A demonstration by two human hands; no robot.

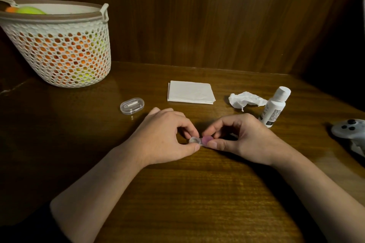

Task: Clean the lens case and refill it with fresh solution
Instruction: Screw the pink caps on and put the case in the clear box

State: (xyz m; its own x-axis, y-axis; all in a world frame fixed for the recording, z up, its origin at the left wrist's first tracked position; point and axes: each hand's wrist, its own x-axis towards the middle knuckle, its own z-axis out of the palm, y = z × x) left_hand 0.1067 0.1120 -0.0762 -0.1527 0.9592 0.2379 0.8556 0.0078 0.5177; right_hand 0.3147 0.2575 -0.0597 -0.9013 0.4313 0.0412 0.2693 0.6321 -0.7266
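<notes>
Near the middle of the brown wooden table [197, 193], left hand [167, 134] pinching the small clear lens case [194, 141] at its open well, right hand [243, 138] pinching its pink cap [207, 139], beyond them a folded white tissue stack [190, 92], crumpled tissue [244, 99], white solution bottle [274, 106] far right, clear oval box [132, 105] and white mesh basket [59, 49] far left.

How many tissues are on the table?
2 that show: a folded tissue lying flat behind the hands, and a crumpled tissue to its right, beside the white solution bottle. The folded one may hold several layers.

Both forearms are bare to the frame edge, with no rings or watch on the left hand [167, 136] or right hand [243, 138]
</notes>
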